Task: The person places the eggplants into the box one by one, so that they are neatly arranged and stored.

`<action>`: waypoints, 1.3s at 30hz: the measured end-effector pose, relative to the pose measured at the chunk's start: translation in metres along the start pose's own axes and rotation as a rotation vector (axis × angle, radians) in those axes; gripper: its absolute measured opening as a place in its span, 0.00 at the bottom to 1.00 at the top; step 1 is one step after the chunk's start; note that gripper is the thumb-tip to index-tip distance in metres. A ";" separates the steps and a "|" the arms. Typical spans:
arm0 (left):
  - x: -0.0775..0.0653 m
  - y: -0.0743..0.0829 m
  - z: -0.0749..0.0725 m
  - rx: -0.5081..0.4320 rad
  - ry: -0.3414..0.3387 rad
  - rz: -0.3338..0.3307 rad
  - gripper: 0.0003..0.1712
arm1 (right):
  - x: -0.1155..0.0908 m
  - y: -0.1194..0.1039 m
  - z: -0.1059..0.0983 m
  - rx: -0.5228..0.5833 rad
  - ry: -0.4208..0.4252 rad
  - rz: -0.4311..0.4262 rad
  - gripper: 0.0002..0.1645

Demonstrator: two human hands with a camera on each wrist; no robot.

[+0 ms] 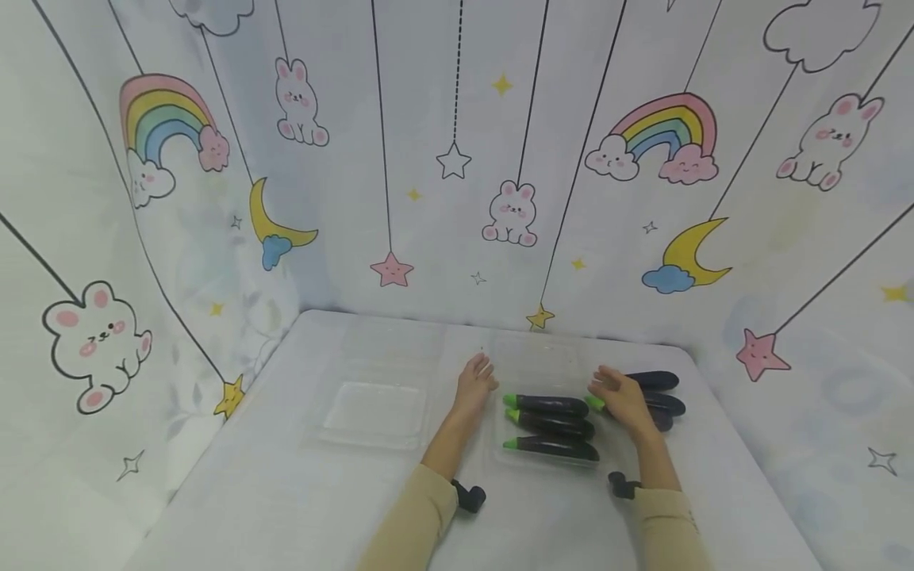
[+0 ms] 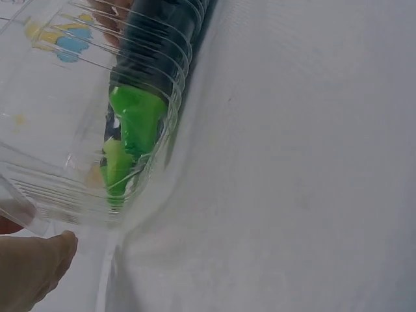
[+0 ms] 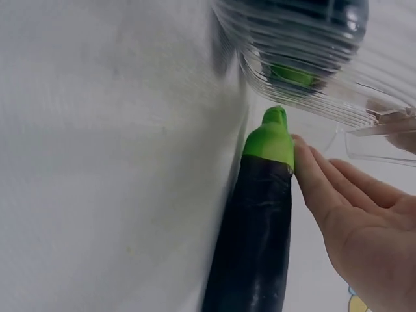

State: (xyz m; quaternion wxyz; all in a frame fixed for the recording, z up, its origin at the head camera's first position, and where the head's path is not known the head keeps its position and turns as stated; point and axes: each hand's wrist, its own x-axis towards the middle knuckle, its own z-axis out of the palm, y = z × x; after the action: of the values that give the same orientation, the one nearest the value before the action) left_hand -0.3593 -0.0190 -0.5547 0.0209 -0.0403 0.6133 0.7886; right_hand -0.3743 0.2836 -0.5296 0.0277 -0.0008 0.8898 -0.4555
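A clear plastic container (image 1: 493, 456) with a hinged lid (image 1: 539, 357) laid back holds three eggplants (image 1: 553, 426), their green ends pointing left. At the container's left side, near the hinge, is my left hand (image 1: 474, 387), fingers mostly extended. In the left wrist view its thumb (image 2: 39, 266) lies close to the clear plastic edge; contact is hard to tell. My right hand (image 1: 620, 396) is at the right side, its fingers extended and close to the green end of a loose eggplant (image 3: 253, 227). Neither hand clearly grips anything.
Several eggplants (image 1: 660, 403) lie in a group on the white table (image 1: 286, 507), right of the container. A second clear container (image 1: 371, 416) stands on the left, its lid laid back. Black wrist devices (image 1: 470, 497) sit at both wrists. Patterned cloth walls (image 1: 343, 182) surround the table.
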 end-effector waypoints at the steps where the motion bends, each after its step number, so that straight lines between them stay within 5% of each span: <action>1: 0.000 -0.001 0.000 -0.008 -0.001 -0.002 0.43 | 0.000 0.000 0.001 0.012 -0.010 0.010 0.43; 9: 0.000 -0.002 -0.001 -0.065 -0.019 0.002 0.41 | 0.002 0.004 0.004 0.095 -0.036 0.073 0.42; 29: 0.006 0.004 -0.003 -0.464 -0.011 -0.010 0.43 | 0.006 0.004 0.000 0.316 -0.014 0.144 0.43; 39: 0.008 -0.002 -0.003 -0.543 0.023 -0.001 0.42 | 0.007 0.005 0.001 0.576 0.007 0.125 0.38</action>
State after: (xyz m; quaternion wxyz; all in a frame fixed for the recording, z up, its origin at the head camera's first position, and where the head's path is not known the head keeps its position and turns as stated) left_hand -0.3671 -0.0215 -0.5578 0.0027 -0.0536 0.3797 0.9235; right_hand -0.3808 0.2854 -0.5348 0.0520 0.0636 0.7222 -0.6868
